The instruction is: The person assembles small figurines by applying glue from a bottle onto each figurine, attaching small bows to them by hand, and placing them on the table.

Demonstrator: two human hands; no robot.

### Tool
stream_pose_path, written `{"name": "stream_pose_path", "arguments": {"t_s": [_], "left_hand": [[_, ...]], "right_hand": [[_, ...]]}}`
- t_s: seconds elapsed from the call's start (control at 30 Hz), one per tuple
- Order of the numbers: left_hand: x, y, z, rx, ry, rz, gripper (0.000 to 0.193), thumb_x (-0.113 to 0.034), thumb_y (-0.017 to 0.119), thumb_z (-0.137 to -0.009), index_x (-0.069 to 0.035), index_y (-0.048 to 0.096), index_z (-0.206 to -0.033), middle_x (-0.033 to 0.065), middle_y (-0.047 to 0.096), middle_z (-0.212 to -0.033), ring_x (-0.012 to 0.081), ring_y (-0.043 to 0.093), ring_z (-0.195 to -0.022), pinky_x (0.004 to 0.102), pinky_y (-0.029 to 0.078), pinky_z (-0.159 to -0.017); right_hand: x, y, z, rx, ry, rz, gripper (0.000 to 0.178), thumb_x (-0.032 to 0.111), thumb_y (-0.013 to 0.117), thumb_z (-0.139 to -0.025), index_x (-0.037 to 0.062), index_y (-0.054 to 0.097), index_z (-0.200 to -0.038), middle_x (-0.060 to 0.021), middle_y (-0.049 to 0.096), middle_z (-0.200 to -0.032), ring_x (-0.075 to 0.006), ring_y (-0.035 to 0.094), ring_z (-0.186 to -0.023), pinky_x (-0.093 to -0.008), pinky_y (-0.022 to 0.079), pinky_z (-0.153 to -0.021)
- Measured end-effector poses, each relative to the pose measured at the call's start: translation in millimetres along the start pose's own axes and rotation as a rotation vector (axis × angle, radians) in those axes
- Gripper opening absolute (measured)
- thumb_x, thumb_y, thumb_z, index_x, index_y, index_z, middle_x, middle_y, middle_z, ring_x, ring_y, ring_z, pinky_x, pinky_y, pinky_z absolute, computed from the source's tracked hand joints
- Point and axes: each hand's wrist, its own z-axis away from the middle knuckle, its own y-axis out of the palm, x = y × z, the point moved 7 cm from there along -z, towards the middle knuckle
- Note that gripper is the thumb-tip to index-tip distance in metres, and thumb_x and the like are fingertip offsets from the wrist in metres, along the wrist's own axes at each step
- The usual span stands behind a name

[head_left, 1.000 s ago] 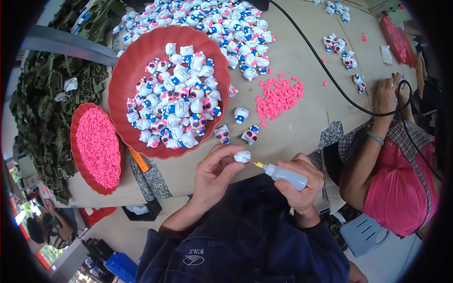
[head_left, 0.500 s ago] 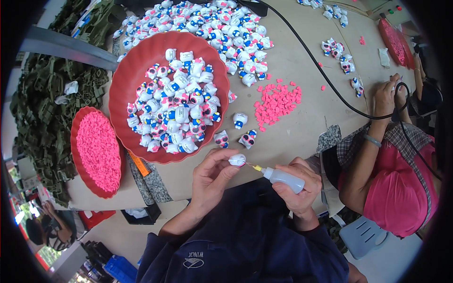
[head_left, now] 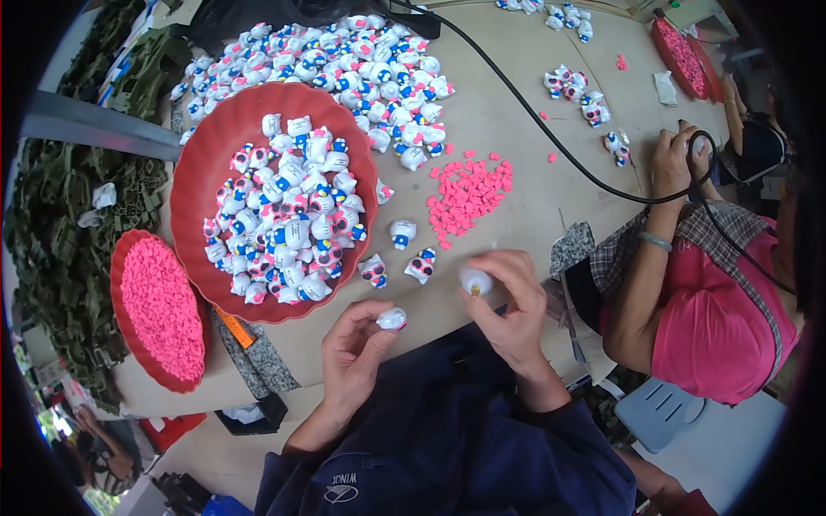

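My left hand (head_left: 348, 357) pinches a small white cat figurine (head_left: 391, 319) between thumb and fingertips, just above the table's near edge. In my right hand (head_left: 516, 305) is a small translucent squeeze bottle (head_left: 474, 280) with a yellowish tip, gripped by thumb and fingers and held apart from the figurine. Its tip now points roughly toward me. Close beyond my hands stand several white-and-blue figurines, among them one with pink sunglasses (head_left: 421, 266) and one with its back up (head_left: 402, 233). A loose pile of small pink pieces (head_left: 469, 196) lies beyond my right hand.
A large red scalloped bowl (head_left: 191, 163) holds many figurines, with a heap of more figurines (head_left: 379, 69) behind. At left, a smaller red dish (head_left: 122, 314) is full of pink pieces. A black cable (head_left: 533, 116) crosses the table. A co-worker in pink (head_left: 697, 340) sits at right.
The bottle has swung away from the figurine, its tip turning from leftward to toward me. My hands have moved apart. The whole view has shifted slightly.
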Motion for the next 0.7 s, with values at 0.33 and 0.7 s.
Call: {"name": "stream_pose_path", "arguments": {"t_s": [0.33,0.7], "left_hand": [[0,-1,0,-0.013,-0.019,0.036,0.03,-0.002,0.062,-0.087,0.001,0.053,-0.116,0.0068,0.061,-0.102,0.0128,0.058,-0.092,0.0253,0.048,-0.08],[2,9,-4,0.051,-0.027,0.031,0.031,-0.001,0.061,-0.087,0.0,0.052,-0.117,0.0065,0.06,-0.104,0.0133,0.058,-0.096,0.0264,0.049,-0.08]], "right_hand": [[-4,2,-19,0.094,0.032,0.022,0.025,0.002,0.071,-0.072,0.0023,0.065,-0.096,-0.0094,0.064,-0.094,-0.0254,0.059,-0.087,-0.0353,0.046,-0.073],[1,-4,-37,0.123,-0.224,0.374,0.014,-0.003,0.067,-0.072,0.0029,0.066,-0.085,-0.0083,0.063,-0.083,-0.0241,0.058,-0.073,-0.0321,0.047,-0.064]]}}
